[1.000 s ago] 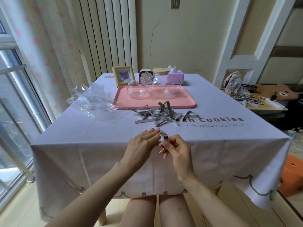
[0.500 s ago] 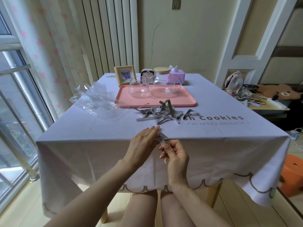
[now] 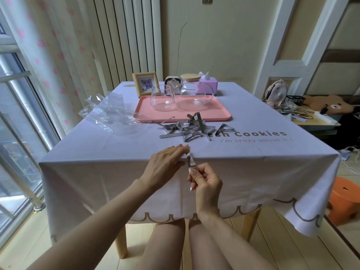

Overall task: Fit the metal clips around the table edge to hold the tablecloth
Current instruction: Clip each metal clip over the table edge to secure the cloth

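A pale lilac tablecloth [image 3: 253,166] covers the table and hangs over its near edge. One metal clip [image 3: 189,161] sits at the middle of that edge. My right hand [image 3: 204,181] pinches the clip's lower end just below the edge. My left hand [image 3: 167,161] lies on the edge beside the clip, fingers stretched onto the cloth, thumb on the hanging part. A heap of several loose metal clips [image 3: 190,128] lies on the table behind the hands.
A pink tray [image 3: 220,114] with two glass vessels stands further back, a photo frame [image 3: 145,83] and purple tissue box [image 3: 207,84] behind it. Crumpled clear plastic [image 3: 109,114] lies at left. An orange stool [image 3: 344,199] stands right of the table.
My right hand has dropped slightly below the table edge, pulling the clip's lower end down. My left hand stays on the edge. The view has shifted back a little.
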A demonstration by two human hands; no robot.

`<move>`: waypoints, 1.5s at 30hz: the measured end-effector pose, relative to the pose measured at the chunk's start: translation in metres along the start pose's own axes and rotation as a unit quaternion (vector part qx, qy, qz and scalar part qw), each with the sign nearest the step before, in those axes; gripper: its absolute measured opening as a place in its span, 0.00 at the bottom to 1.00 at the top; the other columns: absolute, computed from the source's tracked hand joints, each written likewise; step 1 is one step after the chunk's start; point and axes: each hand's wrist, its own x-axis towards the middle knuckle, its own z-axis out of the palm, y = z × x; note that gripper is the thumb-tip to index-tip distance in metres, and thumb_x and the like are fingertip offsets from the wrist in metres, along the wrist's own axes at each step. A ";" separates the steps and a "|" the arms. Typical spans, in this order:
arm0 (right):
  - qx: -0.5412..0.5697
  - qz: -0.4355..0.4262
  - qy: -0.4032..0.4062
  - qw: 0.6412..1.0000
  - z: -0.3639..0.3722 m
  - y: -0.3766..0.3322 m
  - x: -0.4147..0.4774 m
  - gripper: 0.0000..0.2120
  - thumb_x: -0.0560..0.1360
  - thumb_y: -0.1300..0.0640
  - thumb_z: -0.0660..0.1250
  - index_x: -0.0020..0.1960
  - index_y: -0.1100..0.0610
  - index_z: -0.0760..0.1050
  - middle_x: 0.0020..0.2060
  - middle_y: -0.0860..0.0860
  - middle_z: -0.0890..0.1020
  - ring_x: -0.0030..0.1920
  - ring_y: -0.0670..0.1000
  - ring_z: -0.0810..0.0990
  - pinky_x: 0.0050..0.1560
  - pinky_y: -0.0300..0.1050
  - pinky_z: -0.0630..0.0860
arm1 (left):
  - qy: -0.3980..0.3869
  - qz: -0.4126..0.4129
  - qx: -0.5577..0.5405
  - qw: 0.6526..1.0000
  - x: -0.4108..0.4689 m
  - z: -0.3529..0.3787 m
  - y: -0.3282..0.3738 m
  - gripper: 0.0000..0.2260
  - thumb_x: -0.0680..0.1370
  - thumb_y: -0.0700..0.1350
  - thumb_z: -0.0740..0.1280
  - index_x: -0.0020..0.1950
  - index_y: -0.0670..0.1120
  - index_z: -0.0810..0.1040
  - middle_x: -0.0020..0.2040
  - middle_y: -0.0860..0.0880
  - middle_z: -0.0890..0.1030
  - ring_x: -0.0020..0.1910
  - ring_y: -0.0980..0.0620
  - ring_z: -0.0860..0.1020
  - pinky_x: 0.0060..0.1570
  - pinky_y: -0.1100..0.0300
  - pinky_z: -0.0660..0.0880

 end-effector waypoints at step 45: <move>-0.005 0.064 0.092 0.994 0.029 0.017 0.017 0.13 0.72 0.67 0.67 0.30 0.58 0.73 0.26 0.51 0.78 0.26 0.50 0.73 0.26 0.40 0.69 | 0.000 0.037 0.029 0.999 0.001 0.000 -0.006 0.18 0.68 0.39 0.74 0.57 0.46 0.78 0.57 0.51 0.82 0.51 0.51 0.82 0.32 0.62 0.76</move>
